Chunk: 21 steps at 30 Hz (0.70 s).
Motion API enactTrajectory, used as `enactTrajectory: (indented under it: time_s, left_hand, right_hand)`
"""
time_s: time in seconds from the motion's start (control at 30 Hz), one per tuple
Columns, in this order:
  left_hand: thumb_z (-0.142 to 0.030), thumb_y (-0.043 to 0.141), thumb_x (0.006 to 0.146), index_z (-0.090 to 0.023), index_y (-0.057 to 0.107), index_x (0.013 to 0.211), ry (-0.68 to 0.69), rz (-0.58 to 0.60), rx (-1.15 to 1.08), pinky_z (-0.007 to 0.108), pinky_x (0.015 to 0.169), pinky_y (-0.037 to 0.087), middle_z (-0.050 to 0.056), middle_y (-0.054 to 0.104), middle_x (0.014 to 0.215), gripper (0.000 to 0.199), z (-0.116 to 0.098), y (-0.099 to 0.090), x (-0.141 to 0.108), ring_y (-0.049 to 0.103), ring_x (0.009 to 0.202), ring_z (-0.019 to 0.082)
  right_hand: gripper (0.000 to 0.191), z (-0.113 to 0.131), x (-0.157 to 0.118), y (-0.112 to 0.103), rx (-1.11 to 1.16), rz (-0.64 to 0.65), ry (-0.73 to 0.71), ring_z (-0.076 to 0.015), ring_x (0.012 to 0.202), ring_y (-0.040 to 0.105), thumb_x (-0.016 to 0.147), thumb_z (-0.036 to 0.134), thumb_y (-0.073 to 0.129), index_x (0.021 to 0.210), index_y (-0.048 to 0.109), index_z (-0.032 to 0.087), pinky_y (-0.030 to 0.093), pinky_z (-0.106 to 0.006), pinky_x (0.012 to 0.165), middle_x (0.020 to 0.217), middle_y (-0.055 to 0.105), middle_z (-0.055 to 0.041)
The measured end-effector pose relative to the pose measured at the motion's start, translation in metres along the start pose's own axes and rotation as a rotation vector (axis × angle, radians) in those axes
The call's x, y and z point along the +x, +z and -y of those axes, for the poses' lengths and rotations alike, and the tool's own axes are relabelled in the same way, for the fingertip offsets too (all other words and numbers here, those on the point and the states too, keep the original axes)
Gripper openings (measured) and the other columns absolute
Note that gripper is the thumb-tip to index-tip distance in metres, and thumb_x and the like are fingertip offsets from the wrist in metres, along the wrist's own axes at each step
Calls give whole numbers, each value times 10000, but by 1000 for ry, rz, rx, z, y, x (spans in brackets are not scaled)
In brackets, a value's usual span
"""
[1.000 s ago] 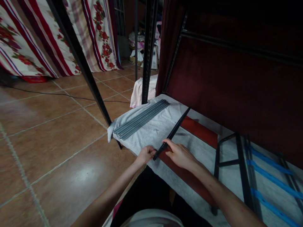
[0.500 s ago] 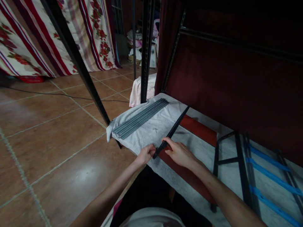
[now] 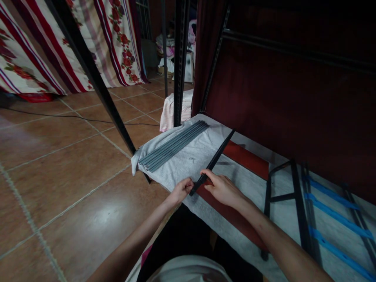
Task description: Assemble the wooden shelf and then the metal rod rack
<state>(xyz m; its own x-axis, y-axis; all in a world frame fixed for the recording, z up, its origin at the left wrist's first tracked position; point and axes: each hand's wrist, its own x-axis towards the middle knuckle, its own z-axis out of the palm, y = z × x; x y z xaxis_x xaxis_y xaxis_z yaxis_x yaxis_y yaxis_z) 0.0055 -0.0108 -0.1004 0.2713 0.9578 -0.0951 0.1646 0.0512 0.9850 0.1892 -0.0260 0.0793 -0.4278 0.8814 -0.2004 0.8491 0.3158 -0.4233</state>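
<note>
A long black metal bar (image 3: 217, 154) lies slanted over the cloth-covered bench, its near end toward me. My right hand (image 3: 221, 187) is closed around it close to that end, thumb and fingers on either side. Right beside the tip, my left hand (image 3: 183, 190) has its fingers curled in a pinch; what they hold, if anything, is too small to make out. Small screws (image 3: 192, 159) rest on the grey cloth (image 3: 176, 177) beyond my hands. A row of grey tubes (image 3: 174, 147) lies to the left of them.
Reddish-brown boards (image 3: 246, 158) lie under and beside the bar. To the right are a black frame (image 3: 282, 199) and blue strips (image 3: 337, 213). Black uprights (image 3: 96, 86) rise at the bench's left end. A cable (image 3: 88, 118) crosses the tiled floor.
The view has shifted very slightly. Both hands keep the same place at the bar's near end, with no clear change in grip.
</note>
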Motion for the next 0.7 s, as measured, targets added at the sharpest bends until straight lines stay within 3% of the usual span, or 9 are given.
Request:
enactTrajectory:
  time_s: [0.23, 0.37, 0.5, 0.7]
  left_hand:
    - [-372, 564, 812, -194, 507, 672, -50, 24, 21, 235, 500, 314, -35, 489, 553, 234, 2, -3, 4, 440, 515, 111]
    - [-323, 576, 791, -188, 510, 698, -11, 24, -4, 227, 553, 359, -32, 510, 626, 177, -1, -2, 2, 464, 579, 104]
    - [-387, 550, 821, -178, 544, 779, -39, 53, -32, 235, 547, 399, -23, 541, 641, 213, -1, -4, 1, 491, 554, 105]
    - [-393, 593, 808, -184, 531, 693, -42, 64, -7, 222, 501, 326, -41, 496, 535, 246, -1, -6, 3, 448, 507, 101]
  right_hand:
    - [491, 0, -1, 0, -16, 1, -16, -212, 908, 684, 880, 195, 497, 1362, 467, 286, 402, -271, 736, 955, 731, -24]
    - [489, -1, -2, 0, -21, -9, -20, -208, 907, 683, 881, 191, 492, 1361, 470, 284, 399, -270, 734, 958, 729, -23]
    - [480, 0, -1, -2, -6, -2, -16, -193, 879, 679, 885, 189, 490, 1356, 479, 283, 389, -256, 707, 932, 725, -17]
    - [484, 0, -1, -2, 3, 5, -7, -198, 909, 674, 883, 189, 492, 1355, 482, 295, 392, -253, 723, 935, 722, -16]
